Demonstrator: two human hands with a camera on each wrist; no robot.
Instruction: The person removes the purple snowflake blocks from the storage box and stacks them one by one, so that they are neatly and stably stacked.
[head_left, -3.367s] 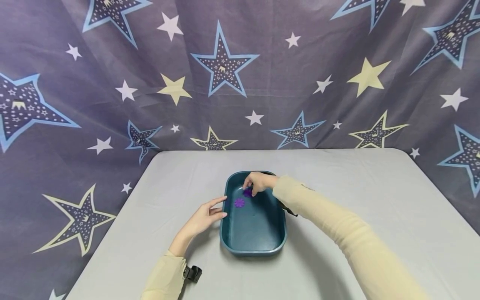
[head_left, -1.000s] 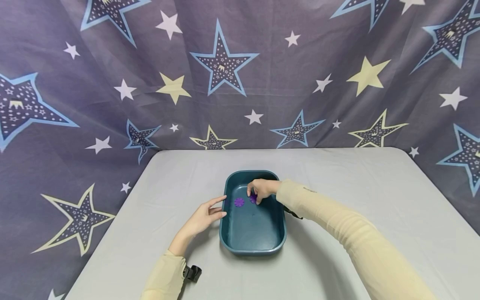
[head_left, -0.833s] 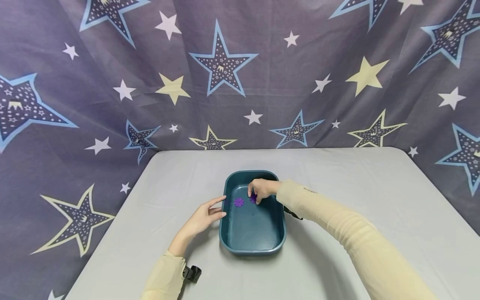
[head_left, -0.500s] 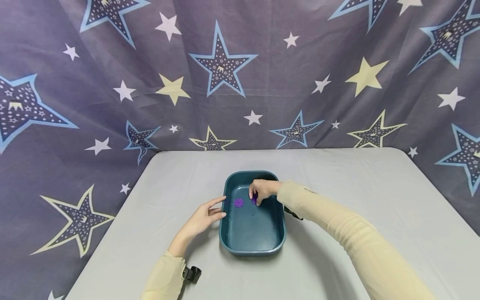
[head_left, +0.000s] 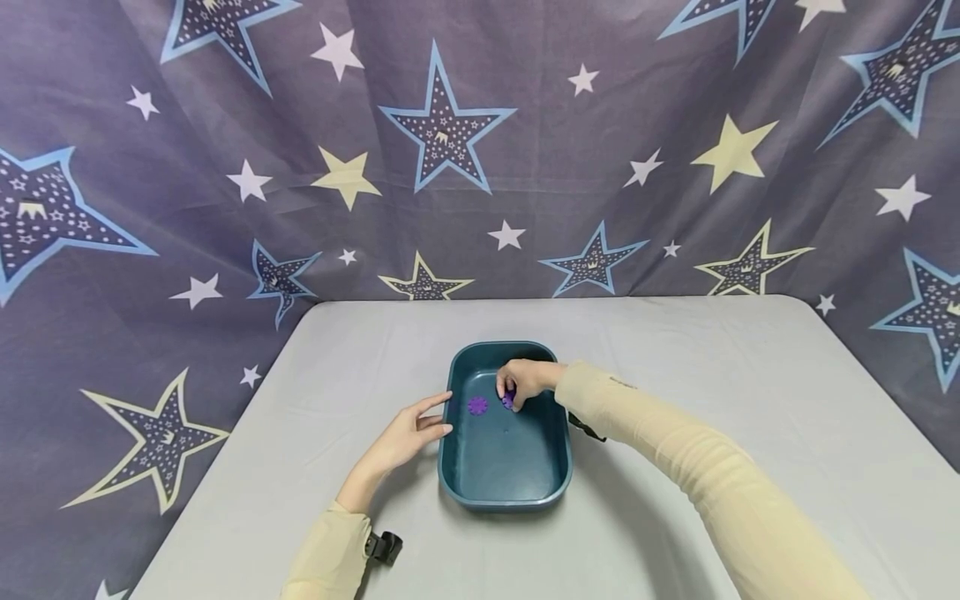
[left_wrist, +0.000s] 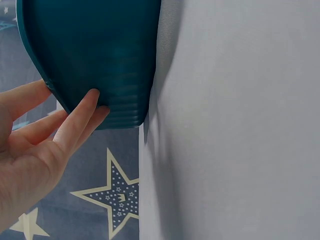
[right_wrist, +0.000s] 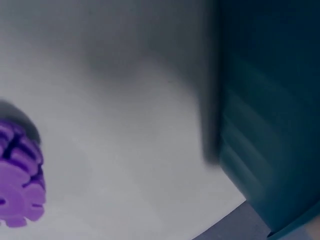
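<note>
A dark teal tub (head_left: pixel 504 467) stands on the table. On its floor lies a purple notched interlocking disc (head_left: pixel 477 406). Just right of that, my right hand (head_left: pixel 525 379) reaches down into the tub and pinches a second purple disc (head_left: pixel 507 401), which the fingers partly cover. My left hand (head_left: pixel 405 433) rests its extended fingers against the tub's left side. In the left wrist view, the left hand's fingertips (left_wrist: pixel 92 95) touch the outer wall and rim of the tub (left_wrist: pixel 100 50).
In the right wrist view, a stack of purple discs (right_wrist: pixel 20 185) sits on the table outside the tub wall (right_wrist: pixel 270 125); the head view does not show it. A light grey cloth covers the table (head_left: pixel 360 342). A star-printed curtain (head_left: pixel 525 200) hangs behind.
My right hand has moved slightly toward me and right inside the tub, with its disc, then stayed nearly still over the last second. The left hand and the other disc keep their places.
</note>
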